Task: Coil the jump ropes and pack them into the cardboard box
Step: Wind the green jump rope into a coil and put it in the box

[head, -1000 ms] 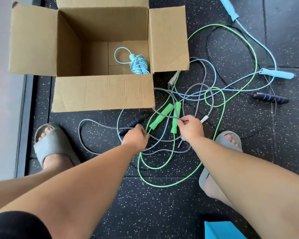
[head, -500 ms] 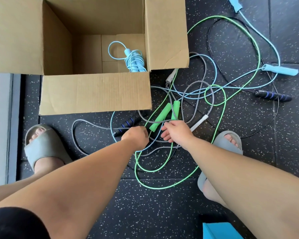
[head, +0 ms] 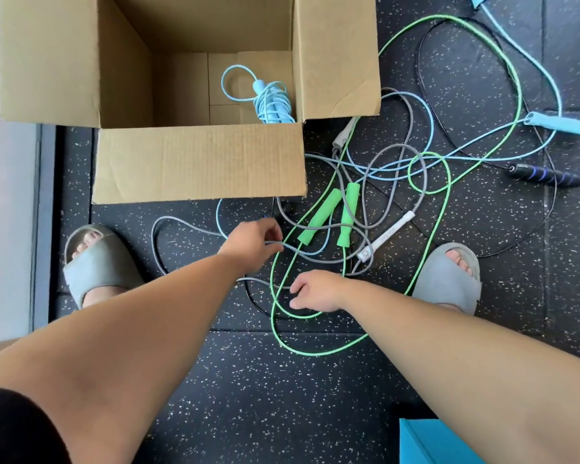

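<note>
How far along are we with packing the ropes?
One coiled light-blue rope lies in the cardboard box. The left hand pinches a cord in the tangle, apparently the grey rope; whether the right hand grips anything is unclear. The grey rope, green rope, black rope and second blue rope lie uncoiled on the floor.

Single head-worn view, steeply downward, close over forearms, tangled floor ropes, open box.

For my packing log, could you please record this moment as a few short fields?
Packed: one coiled light blue rope in the cardboard box
Loose on floor: green rope, grey rope, second light blue rope, black rope, all tangled
Left hand: pinches the grey rope
Right hand: fingers curled over the tangle, grip unclear
</note>
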